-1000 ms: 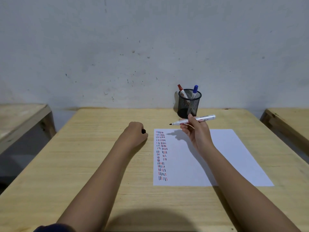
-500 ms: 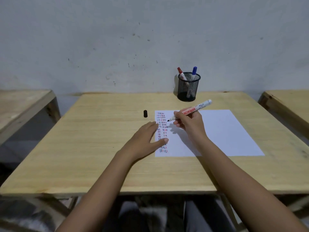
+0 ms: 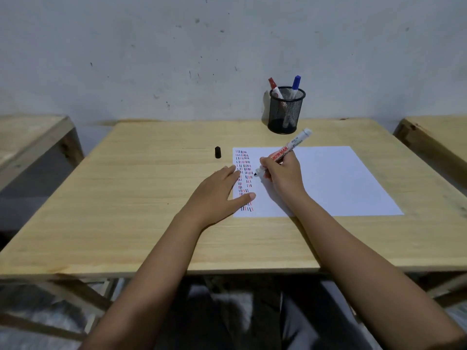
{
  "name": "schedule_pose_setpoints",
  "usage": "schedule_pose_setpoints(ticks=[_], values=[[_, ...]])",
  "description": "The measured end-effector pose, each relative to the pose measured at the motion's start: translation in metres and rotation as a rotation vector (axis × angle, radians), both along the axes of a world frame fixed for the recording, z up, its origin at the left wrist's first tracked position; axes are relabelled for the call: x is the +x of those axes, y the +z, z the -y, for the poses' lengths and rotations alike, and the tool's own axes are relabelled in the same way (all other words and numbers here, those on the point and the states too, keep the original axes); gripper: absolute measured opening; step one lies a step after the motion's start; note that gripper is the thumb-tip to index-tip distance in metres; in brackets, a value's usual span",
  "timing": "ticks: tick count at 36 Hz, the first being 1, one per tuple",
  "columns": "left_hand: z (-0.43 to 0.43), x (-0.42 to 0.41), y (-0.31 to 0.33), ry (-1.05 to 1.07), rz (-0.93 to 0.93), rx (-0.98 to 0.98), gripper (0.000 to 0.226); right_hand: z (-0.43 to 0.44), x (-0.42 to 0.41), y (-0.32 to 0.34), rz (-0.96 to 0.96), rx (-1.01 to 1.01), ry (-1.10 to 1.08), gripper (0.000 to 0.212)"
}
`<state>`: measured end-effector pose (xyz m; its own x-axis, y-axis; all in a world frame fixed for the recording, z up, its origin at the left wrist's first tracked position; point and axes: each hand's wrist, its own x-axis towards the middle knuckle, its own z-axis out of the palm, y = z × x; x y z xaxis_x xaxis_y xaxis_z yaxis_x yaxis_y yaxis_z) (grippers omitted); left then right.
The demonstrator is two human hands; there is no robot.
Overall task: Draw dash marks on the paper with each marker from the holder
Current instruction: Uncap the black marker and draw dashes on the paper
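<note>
A white sheet of paper (image 3: 336, 180) lies on the wooden table (image 3: 141, 198), with columns of black, red and blue dash marks (image 3: 244, 170) along its left edge. My right hand (image 3: 283, 173) grips an uncapped black marker (image 3: 290, 149), its tip touching or just above the paper right of the dashes. My left hand (image 3: 217, 195) lies flat with fingers spread, pressing the paper's left edge. The marker's black cap (image 3: 217, 152) lies on the table left of the paper. A black mesh holder (image 3: 286, 112) at the back holds a red marker (image 3: 274, 85) and a blue marker (image 3: 295, 83).
A grey wall rises right behind the table. Another wooden table (image 3: 32, 142) stands to the left and one more (image 3: 434, 137) to the right, with gaps between. My legs show under the table's near edge.
My left hand let go of the black cap on the table and moved right to lie flat on the paper. My right hand brought the marker tip down beside the dashes. The view tilted down.
</note>
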<state>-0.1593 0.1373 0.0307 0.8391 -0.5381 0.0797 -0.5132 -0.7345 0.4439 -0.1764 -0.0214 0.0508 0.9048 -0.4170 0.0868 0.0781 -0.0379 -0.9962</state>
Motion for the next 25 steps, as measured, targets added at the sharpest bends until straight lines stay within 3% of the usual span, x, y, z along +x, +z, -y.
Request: schedule_pose_setpoints(ticks=[14,17,21,25], values=[[0.0008,0.0001,0.0013,0.0,-0.009,0.022,0.076,0.0001,0.0023,-0.0014,0.021,0.048,0.072,0.011],[0.0014,-0.0002,0.0015,0.0,-0.015,0.021,0.076,0.0018,0.0046,-0.0042,-0.003,-0.048,0.035,0.009],[0.0015,-0.0002,0.0016,-0.004,-0.004,0.027,0.076,0.0016,0.0037,-0.0039,0.004,-0.02,0.049,0.009],[0.0016,0.0003,0.0019,-0.006,-0.002,0.025,0.075,0.0015,0.0033,-0.0028,0.0,-0.088,0.039,0.018]])
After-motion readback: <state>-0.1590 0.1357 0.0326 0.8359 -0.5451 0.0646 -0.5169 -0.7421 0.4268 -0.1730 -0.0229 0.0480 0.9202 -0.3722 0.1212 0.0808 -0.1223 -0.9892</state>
